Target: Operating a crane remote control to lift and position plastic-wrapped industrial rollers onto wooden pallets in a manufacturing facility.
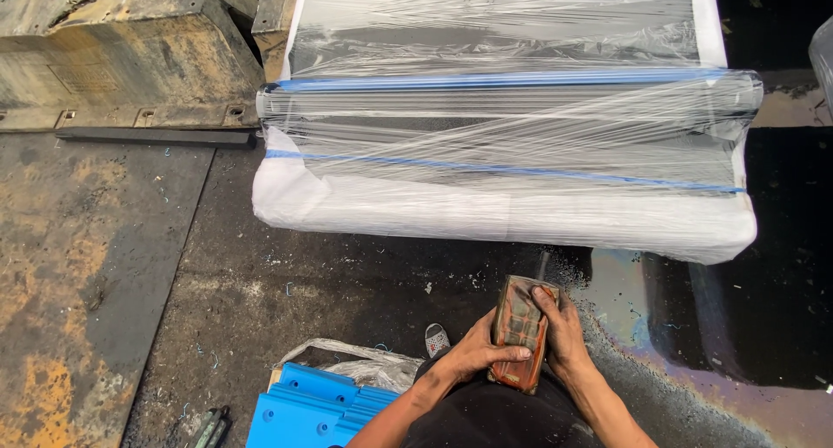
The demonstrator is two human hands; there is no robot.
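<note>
lit by soft, even daylight from above, with hardly any hard shadows. bright glare streaking across the clear stretch film (521, 127) on the white roll (503, 218). oily rainbow sheen glinting off the wet floor (659, 318) at right, falling to near black beyond. sharp in the middle, slightly bowed and softer toward the edges.

Wrapped roll (508, 153) across upper centre; metal block (121, 53) upper left; roll of tape (521, 333) lower centre between both hands; plastic panel (312, 409) lower left.
</note>
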